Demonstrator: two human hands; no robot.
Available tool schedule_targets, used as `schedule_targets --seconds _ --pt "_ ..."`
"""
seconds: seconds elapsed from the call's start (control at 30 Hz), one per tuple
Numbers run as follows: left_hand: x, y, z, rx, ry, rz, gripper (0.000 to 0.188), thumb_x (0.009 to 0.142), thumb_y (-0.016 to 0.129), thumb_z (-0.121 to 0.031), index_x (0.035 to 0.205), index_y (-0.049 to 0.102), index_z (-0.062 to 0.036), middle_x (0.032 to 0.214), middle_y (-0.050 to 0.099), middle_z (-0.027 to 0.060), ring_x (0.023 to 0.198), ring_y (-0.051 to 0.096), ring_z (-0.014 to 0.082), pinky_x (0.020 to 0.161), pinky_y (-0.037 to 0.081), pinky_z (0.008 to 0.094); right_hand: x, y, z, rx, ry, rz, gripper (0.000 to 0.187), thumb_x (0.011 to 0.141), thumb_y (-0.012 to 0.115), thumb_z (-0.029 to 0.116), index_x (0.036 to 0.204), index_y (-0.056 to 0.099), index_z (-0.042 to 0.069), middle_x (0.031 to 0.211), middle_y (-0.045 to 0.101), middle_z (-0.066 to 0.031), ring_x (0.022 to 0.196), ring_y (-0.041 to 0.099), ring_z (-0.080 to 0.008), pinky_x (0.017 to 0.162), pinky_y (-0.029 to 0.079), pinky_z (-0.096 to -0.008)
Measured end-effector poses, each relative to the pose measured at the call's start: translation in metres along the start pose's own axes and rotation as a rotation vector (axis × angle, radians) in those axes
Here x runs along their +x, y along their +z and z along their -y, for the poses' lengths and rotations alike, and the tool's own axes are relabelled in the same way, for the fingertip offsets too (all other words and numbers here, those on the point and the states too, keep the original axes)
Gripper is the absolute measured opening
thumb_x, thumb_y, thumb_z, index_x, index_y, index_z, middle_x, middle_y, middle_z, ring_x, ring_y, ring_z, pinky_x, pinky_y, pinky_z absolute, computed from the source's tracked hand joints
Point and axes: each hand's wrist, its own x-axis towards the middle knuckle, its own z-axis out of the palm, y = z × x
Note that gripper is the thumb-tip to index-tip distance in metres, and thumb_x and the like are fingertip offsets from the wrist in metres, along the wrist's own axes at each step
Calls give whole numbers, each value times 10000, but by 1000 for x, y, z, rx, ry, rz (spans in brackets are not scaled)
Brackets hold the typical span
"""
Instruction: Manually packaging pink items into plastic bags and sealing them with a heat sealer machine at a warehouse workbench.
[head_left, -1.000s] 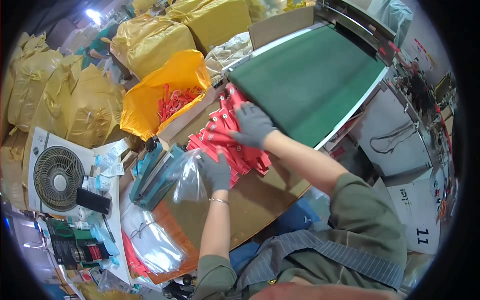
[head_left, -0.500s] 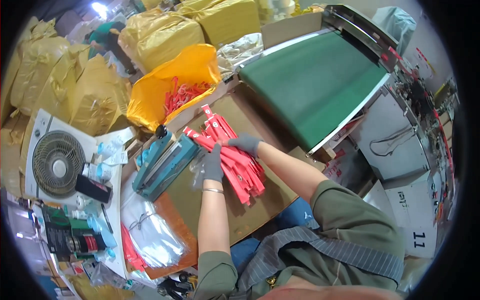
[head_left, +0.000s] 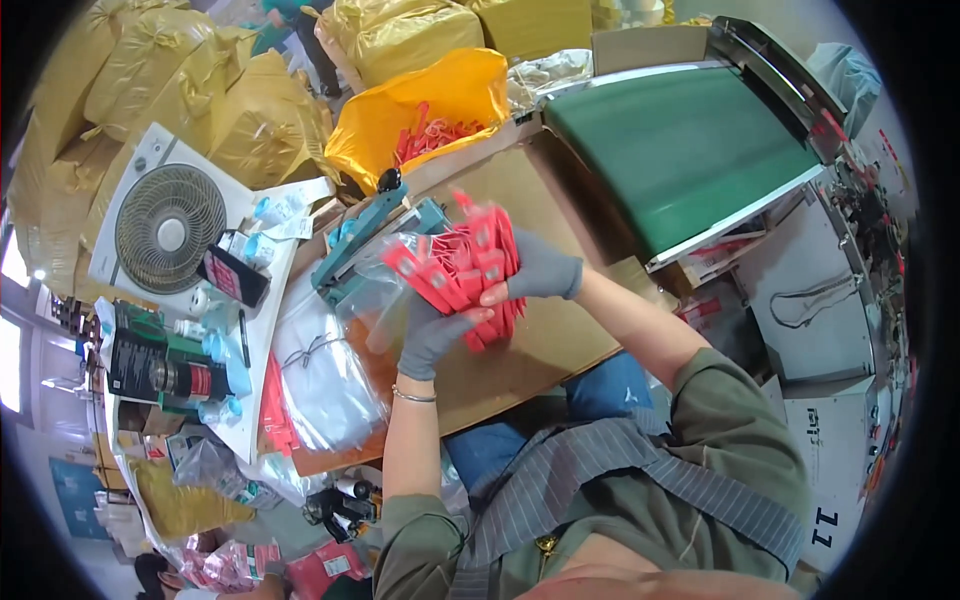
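Observation:
A thick bundle of red printed strips (head_left: pixel 465 262) is held up between my two gloved hands, with thin pale strings showing among the strips. My left hand (head_left: pixel 432 335), in a grey glove with bare fingertips, grips the bundle from its lower left. My right hand (head_left: pixel 540 270), gloved the same way, is wrapped round its right side with the thumb across the front. Just left of the bundle is a clear plastic bag (head_left: pixel 372 268), partly hidden; I cannot tell whether my left hand touches it. Beneath the hands lies a brown cardboard surface (head_left: pixel 500 385).
A blue-green bag sealer (head_left: pixel 362 232) stands left of the hands. Nearby are a stack of clear bags (head_left: pixel 330 380), a white fan (head_left: pixel 170 228) and a phone (head_left: pixel 233 275). An orange sack (head_left: pixel 420 110) holds more red strips. A green conveyor belt (head_left: pixel 680 150) stands at the far right.
The strips, lying loosely fanned on the cardboard before, are now gathered and raised upright between both hands. My view has shifted, showing more of the left side and floor.

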Motion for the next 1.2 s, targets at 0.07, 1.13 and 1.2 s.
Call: schedule_targets --seconds 0.07,1.13,1.2 --pt "-14 7 17 -151 -68 -47 637 635 803 -102 1194 507 -22 1144 590 76 1039 576 199 864 492 350 -3 25 12 19 10 -31 893 657 828 167 1384 327 37 1298 498 -88 1193 464 -170 1016 374 -330" --pt "-116 94 -36 484 263 -55 323 904 521 -309 976 511 6 823 548 104 760 524 205 665 435 316 -82 95 -16 312 -161 -199 486 919 526 398 1187 534 -7 1168 559 -68 1086 476 -152 988 346 -319" --pt "-123 94 -17 485 231 -58 318 903 523 -306 936 516 10 785 534 99 725 505 205 640 420 323 -105 79 -1 269 -121 -179 484 919 525 398 1190 534 -4 1172 557 -70 1089 477 -154 988 346 -320"
